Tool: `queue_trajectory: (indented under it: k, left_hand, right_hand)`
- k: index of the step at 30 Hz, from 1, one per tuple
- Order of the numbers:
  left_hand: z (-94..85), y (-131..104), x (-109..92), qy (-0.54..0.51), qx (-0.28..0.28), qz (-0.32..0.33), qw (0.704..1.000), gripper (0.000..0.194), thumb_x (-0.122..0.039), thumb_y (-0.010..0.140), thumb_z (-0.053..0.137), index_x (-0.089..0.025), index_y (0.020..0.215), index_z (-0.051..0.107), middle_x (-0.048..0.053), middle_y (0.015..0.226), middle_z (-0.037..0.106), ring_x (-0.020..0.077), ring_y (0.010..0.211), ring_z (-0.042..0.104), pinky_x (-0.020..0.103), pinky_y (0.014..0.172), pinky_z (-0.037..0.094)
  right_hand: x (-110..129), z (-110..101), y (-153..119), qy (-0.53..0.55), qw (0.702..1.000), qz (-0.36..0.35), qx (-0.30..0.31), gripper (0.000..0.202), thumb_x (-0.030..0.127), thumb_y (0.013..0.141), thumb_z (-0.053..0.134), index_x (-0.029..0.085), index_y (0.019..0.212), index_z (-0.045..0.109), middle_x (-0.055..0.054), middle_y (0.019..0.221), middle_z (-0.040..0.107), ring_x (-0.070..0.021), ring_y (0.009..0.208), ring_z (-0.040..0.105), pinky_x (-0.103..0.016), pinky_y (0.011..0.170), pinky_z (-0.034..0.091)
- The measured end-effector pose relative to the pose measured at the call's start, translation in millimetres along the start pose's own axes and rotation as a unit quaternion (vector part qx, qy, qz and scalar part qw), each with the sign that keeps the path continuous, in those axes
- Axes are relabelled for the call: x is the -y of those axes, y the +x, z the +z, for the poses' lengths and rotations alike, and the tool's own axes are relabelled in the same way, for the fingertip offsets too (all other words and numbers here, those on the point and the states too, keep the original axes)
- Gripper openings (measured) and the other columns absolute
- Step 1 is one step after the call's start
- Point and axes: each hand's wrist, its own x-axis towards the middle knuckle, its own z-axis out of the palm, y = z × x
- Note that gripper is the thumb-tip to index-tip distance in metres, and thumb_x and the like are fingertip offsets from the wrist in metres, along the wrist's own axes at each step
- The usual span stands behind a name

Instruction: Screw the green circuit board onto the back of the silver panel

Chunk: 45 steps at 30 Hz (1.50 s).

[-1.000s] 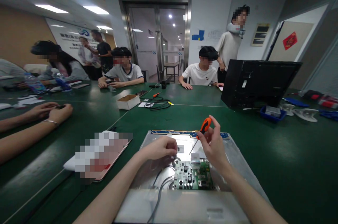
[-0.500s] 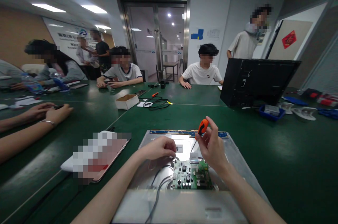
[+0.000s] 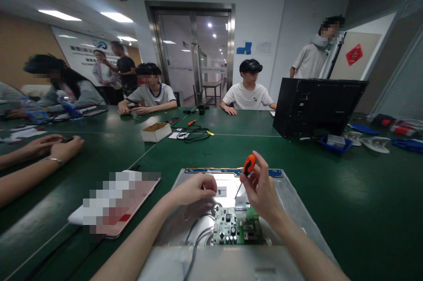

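Observation:
My right hand (image 3: 264, 190) holds a screwdriver (image 3: 249, 164) by its orange and black handle. The shaft slants down to the left, its tip above the metal panel near a flat ribbon cable (image 3: 241, 203). My left hand (image 3: 200, 189) is closed in a pinch above the panel, left of the screwdriver; anything between its fingertips is too small to make out. Below both hands, a green circuit board (image 3: 233, 226) sits on the silvery display panel (image 3: 294, 204). Grey and black wires (image 3: 194, 250) run from the board's left side. A blue strip board (image 3: 276, 173) lines the panel's far edge.
A pinkish flat device (image 3: 132, 210) lies left of the panel. Farther off are a small cardboard box (image 3: 156, 132), a black cable (image 3: 194, 134), another screwdriver (image 3: 192, 122) and a black monitor (image 3: 324, 106). A co-worker's hands (image 3: 62, 148) are at the left.
My left hand has risen slightly away from the circuit board's corner. My right hand keeps its grip on the screwdriver. The camera view has tilted up a little.

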Motion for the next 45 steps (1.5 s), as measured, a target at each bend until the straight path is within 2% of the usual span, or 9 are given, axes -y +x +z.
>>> queue_trajectory:
  k: [3,7,9,15,25,30,36,42,45]
  left_hand:
    - [0.3,-6,3,-0.039,-0.001,0.001,0.999,0.019,-0.035,0.074,0.067,-0.016,0.079,0.064,0.001,0.073,0.061,0.0167,0.069,0.055,0.027,0.063,0.041]
    - [5.8,-15,5,-0.115,0.064,-0.021,0.991,0.023,-0.038,0.072,0.07,-0.017,0.078,0.064,0.0,0.071,0.063,0.0146,0.064,0.054,0.024,0.057,0.04]
    - [8.2,-18,3,-0.125,0.071,-0.022,0.989,0.023,-0.038,0.072,0.07,-0.017,0.079,0.065,-0.001,0.072,0.065,0.0142,0.064,0.054,0.023,0.057,0.041]
    - [10.8,-25,-13,-0.091,0.096,0.027,0.991,0.016,-0.033,0.07,0.076,-0.017,0.074,0.074,0.0,0.07,0.068,0.0156,0.068,0.057,0.026,0.065,0.044]
    - [25.5,-28,-16,-0.048,0.157,0.065,0.984,0.009,-0.03,0.071,0.08,-0.021,0.073,0.079,0.0,0.066,0.065,0.0144,0.062,0.054,0.025,0.058,0.041]
    - [28.7,-28,-14,-0.034,0.156,0.058,0.986,0.003,-0.024,0.071,0.079,-0.021,0.071,0.079,0.0,0.066,0.064,0.0148,0.063,0.055,0.025,0.059,0.042]
    - [29.4,-28,-14,-0.022,0.161,0.076,0.984,0.005,-0.024,0.074,0.08,-0.02,0.072,0.078,-0.001,0.066,0.063,0.0146,0.062,0.055,0.025,0.058,0.042]
    - [30.6,-27,-14,-0.02,0.155,0.1,0.983,0.018,-0.038,0.076,0.082,-0.021,0.07,0.079,0.001,0.068,0.063,0.0152,0.065,0.056,0.025,0.061,0.043]
    - [31.4,-28,-14,-0.026,0.155,0.089,0.984,0.02,-0.04,0.074,0.084,-0.021,0.073,0.08,0.0,0.065,0.064,0.0141,0.062,0.055,0.024,0.059,0.042]
  right_hand:
    - [2,-2,1,0.003,1.0,-0.003,0.006,0.057,0.026,0.097,0.049,0.024,0.147,0.021,0.001,0.08,0.064,-0.0115,0.047,0.053,-0.022,0.044,0.043]
    - [1,-2,0,-0.007,1.0,-0.002,0.004,0.056,0.027,0.097,0.05,0.024,0.146,0.022,0.002,0.078,0.062,-0.0121,0.048,0.054,-0.022,0.045,0.043]
    - [1,-2,0,-0.009,1.0,0.0,0.004,0.056,0.027,0.097,0.05,0.024,0.146,0.022,0.003,0.077,0.061,-0.0121,0.048,0.053,-0.022,0.045,0.043]
    - [3,-1,-1,-0.003,1.0,-0.002,0.01,0.056,0.027,0.097,0.05,0.025,0.146,0.022,0.003,0.077,0.061,-0.0119,0.048,0.053,-0.023,0.047,0.042]
    - [11,-2,-2,0.021,0.999,-0.013,0.021,0.056,0.026,0.096,0.051,0.027,0.145,0.023,0.003,0.078,0.062,-0.0115,0.047,0.053,-0.022,0.046,0.041]
    - [14,1,-4,0.038,0.999,-0.033,0.019,0.057,0.024,0.096,0.052,0.028,0.146,0.024,0.003,0.078,0.063,-0.0102,0.046,0.051,-0.021,0.045,0.04]
    - [17,3,-6,0.039,0.998,-0.045,0.019,0.059,0.023,0.097,0.051,0.029,0.147,0.022,0.003,0.079,0.061,-0.0104,0.047,0.051,-0.022,0.045,0.039]
    - [23,3,-12,0.042,0.997,-0.062,0.016,0.062,0.023,0.097,0.051,0.03,0.15,0.021,0.003,0.078,0.061,-0.0116,0.049,0.052,-0.024,0.046,0.044]
    - [27,4,-16,0.021,0.995,-0.099,-0.006,0.061,0.022,0.097,0.05,0.027,0.151,0.021,0.002,0.077,0.06,-0.0125,0.051,0.052,-0.025,0.048,0.047]
